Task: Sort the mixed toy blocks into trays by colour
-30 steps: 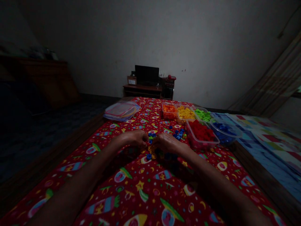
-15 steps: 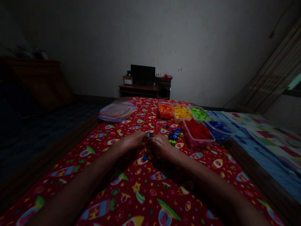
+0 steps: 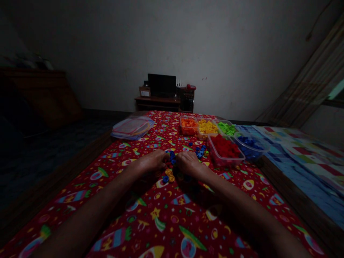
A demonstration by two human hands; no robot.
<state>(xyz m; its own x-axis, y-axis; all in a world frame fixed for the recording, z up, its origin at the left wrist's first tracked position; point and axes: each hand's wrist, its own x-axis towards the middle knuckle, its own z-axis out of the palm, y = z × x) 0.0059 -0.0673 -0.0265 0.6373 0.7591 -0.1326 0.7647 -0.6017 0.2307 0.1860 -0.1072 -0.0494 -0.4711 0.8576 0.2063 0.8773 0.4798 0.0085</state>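
My left hand (image 3: pixel 153 160) and my right hand (image 3: pixel 189 162) rest close together on the red patterned tablecloth (image 3: pixel 166 215), fingers curled over a small heap of loose blue and yellow plastic pieces (image 3: pixel 170 174). The fingertips of both hands are bent inward and hidden, so what they pinch is too small and dark to name. More loose blue pieces (image 3: pixel 200 151) lie just beyond my right hand. A clear tub of red pieces (image 3: pixel 225 148) stands to the right of them.
Clear tubs of orange (image 3: pixel 188 125), yellow (image 3: pixel 207 127), green (image 3: pixel 227 128) and blue pieces (image 3: pixel 250 144) stand at the back right. A stack of clear lids (image 3: pixel 133 127) lies back left. A dark cabinet with a screen (image 3: pixel 162 86) stands by the wall.
The hands drew together half a second ago and have parted slightly again, uncovering blue and yellow pieces between them. The view shifted a little.
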